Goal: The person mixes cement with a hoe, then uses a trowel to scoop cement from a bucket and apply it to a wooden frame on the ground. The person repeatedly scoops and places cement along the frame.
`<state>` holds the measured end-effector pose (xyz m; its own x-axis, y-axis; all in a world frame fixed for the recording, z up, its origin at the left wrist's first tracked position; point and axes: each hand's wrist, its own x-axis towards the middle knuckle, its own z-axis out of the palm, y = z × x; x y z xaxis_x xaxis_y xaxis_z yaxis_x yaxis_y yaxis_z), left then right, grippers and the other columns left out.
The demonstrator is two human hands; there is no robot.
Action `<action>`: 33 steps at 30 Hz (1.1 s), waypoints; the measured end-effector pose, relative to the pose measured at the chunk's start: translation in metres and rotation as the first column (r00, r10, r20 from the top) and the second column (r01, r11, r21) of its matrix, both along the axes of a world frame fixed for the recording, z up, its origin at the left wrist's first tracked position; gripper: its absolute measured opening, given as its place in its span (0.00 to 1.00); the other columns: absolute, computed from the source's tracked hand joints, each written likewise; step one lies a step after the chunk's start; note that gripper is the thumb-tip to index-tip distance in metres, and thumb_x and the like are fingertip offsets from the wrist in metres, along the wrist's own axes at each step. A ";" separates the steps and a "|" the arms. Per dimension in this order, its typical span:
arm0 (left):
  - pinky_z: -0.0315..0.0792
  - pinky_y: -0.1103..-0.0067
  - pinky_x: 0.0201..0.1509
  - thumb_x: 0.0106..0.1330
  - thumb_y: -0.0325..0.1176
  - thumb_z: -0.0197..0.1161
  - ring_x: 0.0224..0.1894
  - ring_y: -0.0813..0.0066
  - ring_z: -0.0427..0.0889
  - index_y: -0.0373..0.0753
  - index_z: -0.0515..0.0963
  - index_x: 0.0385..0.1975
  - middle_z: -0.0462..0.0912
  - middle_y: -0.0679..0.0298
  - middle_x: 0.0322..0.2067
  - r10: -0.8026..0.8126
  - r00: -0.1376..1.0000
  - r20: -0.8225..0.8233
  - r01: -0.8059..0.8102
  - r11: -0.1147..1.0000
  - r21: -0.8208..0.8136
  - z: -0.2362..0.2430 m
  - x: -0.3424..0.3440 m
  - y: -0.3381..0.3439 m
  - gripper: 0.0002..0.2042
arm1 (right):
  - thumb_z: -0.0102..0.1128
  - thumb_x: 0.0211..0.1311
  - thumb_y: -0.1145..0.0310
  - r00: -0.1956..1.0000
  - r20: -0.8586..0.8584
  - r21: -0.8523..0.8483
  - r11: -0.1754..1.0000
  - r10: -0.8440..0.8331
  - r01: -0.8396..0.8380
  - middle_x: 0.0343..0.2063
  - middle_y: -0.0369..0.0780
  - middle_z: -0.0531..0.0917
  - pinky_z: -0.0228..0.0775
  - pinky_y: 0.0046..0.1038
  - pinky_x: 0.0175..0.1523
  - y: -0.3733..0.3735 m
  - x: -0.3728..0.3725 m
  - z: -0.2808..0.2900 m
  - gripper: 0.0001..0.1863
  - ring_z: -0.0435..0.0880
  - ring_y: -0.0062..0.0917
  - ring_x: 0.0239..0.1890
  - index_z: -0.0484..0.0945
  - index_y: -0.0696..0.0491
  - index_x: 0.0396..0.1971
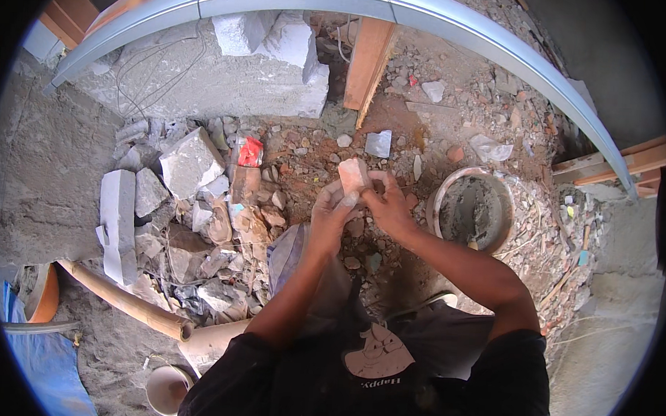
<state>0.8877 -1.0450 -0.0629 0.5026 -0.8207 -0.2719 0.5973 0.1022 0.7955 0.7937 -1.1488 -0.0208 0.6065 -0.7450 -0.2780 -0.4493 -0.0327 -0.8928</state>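
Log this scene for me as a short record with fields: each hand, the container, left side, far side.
Left hand: holding a reddish brick piece
Right hand: fingers at the piece's right side; grip unclear
Container: round bucket, right of the hands, grey mortar-like mix inside
Left side: pale broken block among rubble
Far side: wooden plank, metal beam

Near the middle of the frame I see the brick piece [354,176] between the left hand [331,209] and the right hand [386,208]. To their right stands a tub [437,204] with mortar [473,216] in it. Rubble [188,254] lies heaped to their left, a bamboo pole [124,296] along its lower edge, a tarp [45,367] at lower left. A beam [303,0] crosses the top, a board [367,70] just below its middle.
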 end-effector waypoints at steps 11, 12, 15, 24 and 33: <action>0.70 0.81 0.43 0.63 0.36 0.64 0.38 0.80 0.76 0.38 0.70 0.53 0.80 0.67 0.40 -0.058 0.994 -0.096 0.060 0.998 0.018 -0.083 0.126 -0.097 0.20 | 0.52 0.64 0.70 0.620 0.524 0.638 0.751 -0.584 0.168 0.39 0.36 0.78 0.72 0.25 0.45 -0.048 0.136 -0.120 0.15 0.79 0.21 0.41 0.72 0.56 0.49; 0.71 0.81 0.42 0.62 0.35 0.64 0.37 0.79 0.76 0.39 0.71 0.52 0.80 0.67 0.38 -0.067 0.985 -0.158 0.069 0.998 0.007 -0.086 0.127 -0.106 0.19 | 0.52 0.64 0.71 0.587 0.528 0.639 0.742 -0.613 0.200 0.39 0.36 0.79 0.72 0.24 0.44 -0.056 0.140 -0.129 0.15 0.78 0.21 0.41 0.72 0.57 0.50; 0.71 0.80 0.42 0.61 0.33 0.65 0.37 0.78 0.78 0.40 0.72 0.49 0.80 0.66 0.38 -0.053 0.967 -0.250 0.056 0.998 0.002 -0.096 0.137 -0.115 0.18 | 0.53 0.63 0.71 0.543 0.521 0.653 0.717 -0.658 0.244 0.39 0.36 0.79 0.72 0.22 0.43 -0.063 0.150 -0.141 0.16 0.79 0.20 0.41 0.72 0.58 0.50; 0.74 0.73 0.50 0.63 0.25 0.59 0.46 0.69 0.78 0.36 0.69 0.51 0.77 0.58 0.45 0.044 0.972 -0.232 -0.063 0.995 -0.076 -0.139 0.143 -0.135 0.16 | 0.59 0.62 0.67 0.592 0.525 0.578 0.766 -0.612 0.280 0.42 0.38 0.78 0.69 0.20 0.47 -0.073 0.165 -0.158 0.21 0.77 0.19 0.41 0.71 0.59 0.53; 0.71 0.81 0.52 0.63 0.26 0.62 0.45 0.75 0.78 0.30 0.70 0.49 0.78 0.59 0.44 0.210 0.960 -0.188 -0.226 0.972 -0.069 -0.140 0.138 -0.182 0.16 | 0.56 0.66 0.64 0.711 0.327 0.597 0.719 -0.623 0.355 0.48 0.38 0.77 0.65 0.36 0.59 -0.035 0.096 -0.165 0.14 0.73 0.27 0.55 0.74 0.54 0.46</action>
<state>1.0257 -1.2267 -0.2026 0.6223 -0.7214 -0.3041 0.6835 0.3112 0.6603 0.8898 -1.1837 -0.1858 0.3350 -0.8278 -0.4501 0.2108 0.5315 -0.8204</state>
